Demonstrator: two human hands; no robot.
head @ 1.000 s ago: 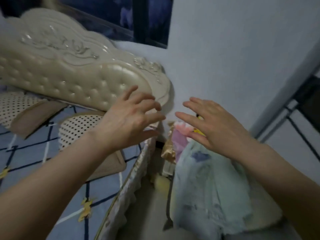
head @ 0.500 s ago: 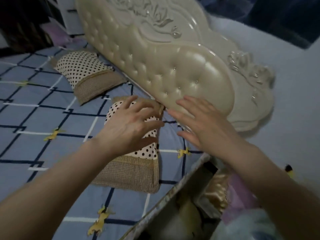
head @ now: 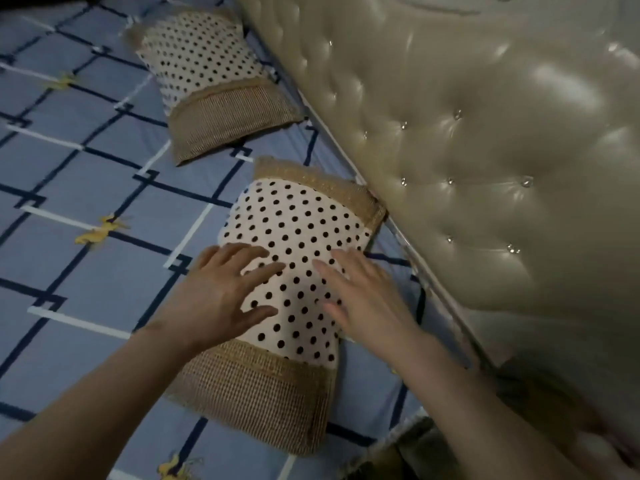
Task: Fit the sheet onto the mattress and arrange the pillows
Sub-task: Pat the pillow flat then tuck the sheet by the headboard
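Pillow stage, by the look of it: blue fitted sheet with navy and white grid lines (head: 86, 168) already lies flat across the mattress with no loose bunching in view, so the sheet step looks done. Left hand (head: 221, 292) and right hand (head: 363, 299) both rest palm-down, fingers spread and flat, on the near cream pillow with black polka dots and tan woven end bands (head: 294, 237); neither is closed on anything, they're pressing or smoothing. That pillow sits near the bed's right edge, its far corner touching the tufted beige leather headboard (head: 485, 150), angled rather than square to it. Second matching dotted pillow (head: 207, 74) lies further along the headboard, well apart from the hands, also skewed. Next move likely calls for sliding the near pillow square against the headboard, then lining up the far one beside it. Versus half a second ago: hands were hovering above the near pillow's headboard end, right hand at the headboard itself; now both are down on the pillow's middle, and the view has closed in.
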